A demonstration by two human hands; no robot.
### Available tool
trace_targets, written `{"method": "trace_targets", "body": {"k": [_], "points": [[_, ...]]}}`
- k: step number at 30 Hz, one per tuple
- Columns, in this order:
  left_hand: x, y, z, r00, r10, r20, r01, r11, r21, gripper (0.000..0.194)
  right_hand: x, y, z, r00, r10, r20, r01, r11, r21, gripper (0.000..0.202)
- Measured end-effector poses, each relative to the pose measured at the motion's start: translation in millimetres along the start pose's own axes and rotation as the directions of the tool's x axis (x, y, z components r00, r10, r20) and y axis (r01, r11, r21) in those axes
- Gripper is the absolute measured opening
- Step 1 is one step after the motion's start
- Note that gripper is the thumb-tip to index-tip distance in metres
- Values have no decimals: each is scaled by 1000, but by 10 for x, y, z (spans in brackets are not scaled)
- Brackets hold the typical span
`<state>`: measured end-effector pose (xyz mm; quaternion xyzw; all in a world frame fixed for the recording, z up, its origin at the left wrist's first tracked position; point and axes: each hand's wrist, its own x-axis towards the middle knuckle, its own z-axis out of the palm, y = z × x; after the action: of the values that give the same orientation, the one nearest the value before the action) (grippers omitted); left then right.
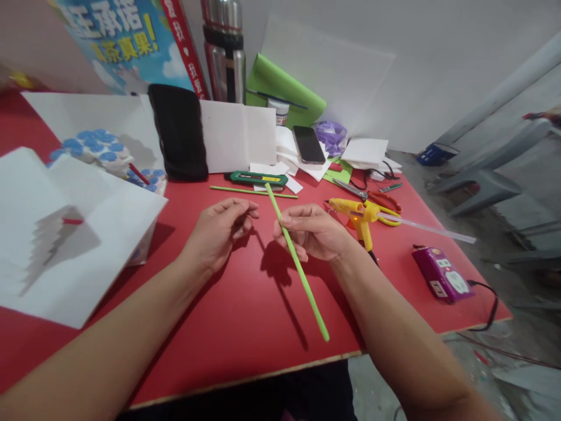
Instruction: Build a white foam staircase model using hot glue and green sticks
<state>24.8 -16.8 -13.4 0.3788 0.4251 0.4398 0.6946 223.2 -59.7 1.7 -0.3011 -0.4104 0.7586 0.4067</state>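
My right hand [313, 231] pinches a thin light-green stick [302, 278], like a rolled paper tube, between thumb and fingers. The stick slants above the red table, its lower end pointing toward me. To its left, my left hand [225, 228] is apart from the stick, fingers loosely curled in, thumb against the index finger; nothing shows in it. Another thin green stick [236, 190] lies just beyond both hands. Behind that rests a green utility knife [258, 178]. A yellow glue gun [357, 213] with a clear glue stick in its back is right of my right hand.
At left stands a white paper piece [87, 234] beside a blue-dotted object [94, 146]. Scissors [385, 202], a phone [309, 145], a black case-like object [179, 131] and a steel flask [224, 52] line the back. A purple power box [442, 275] sits near the right edge.
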Motion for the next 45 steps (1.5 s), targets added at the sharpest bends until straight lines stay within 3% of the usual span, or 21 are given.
{"method": "trace_targets", "body": {"k": [3, 8, 13, 20, 23, 27, 33, 39, 45], "points": [[-13, -20, 7, 996, -4, 91, 3, 1000, 14, 12, -3, 7, 20, 997, 58, 49, -57, 998, -11, 30], [-49, -39, 17, 975, -44, 217, 38, 999, 34, 18, 23, 17, 39, 999, 40, -2, -40, 999, -10, 32], [-102, -60, 55, 972, -18, 235, -7, 995, 103, 22, 38, -11, 4, 982, -114, -153, 119, 993, 19, 29], [-98, -101, 76, 927, -14, 374, 29, 999, -34, 34, 76, -72, -51, 917, -172, -361, 222, 970, 103, 28], [-96, -95, 64, 936, -3, 353, 7, 1000, -8, 33, 92, -67, -47, 912, -177, -371, 235, 964, 120, 26], [-128, -65, 55, 969, 20, 247, -44, 995, 92, 34, 99, -39, -34, 910, -190, -369, 242, 965, 98, 26], [-144, -25, 43, 994, -6, 110, -13, 985, 173, 27, 104, -21, -24, 910, -199, -365, 243, 967, 81, 26], [-138, -15, 76, 969, 142, 204, -186, 958, 216, 21, 107, 10, -43, 917, -206, -340, 240, 969, 59, 29], [-165, -2, 79, 961, 145, 236, -208, 939, 272, 16, 114, 4, -47, 912, -226, -343, 269, 960, 82, 29]]}}
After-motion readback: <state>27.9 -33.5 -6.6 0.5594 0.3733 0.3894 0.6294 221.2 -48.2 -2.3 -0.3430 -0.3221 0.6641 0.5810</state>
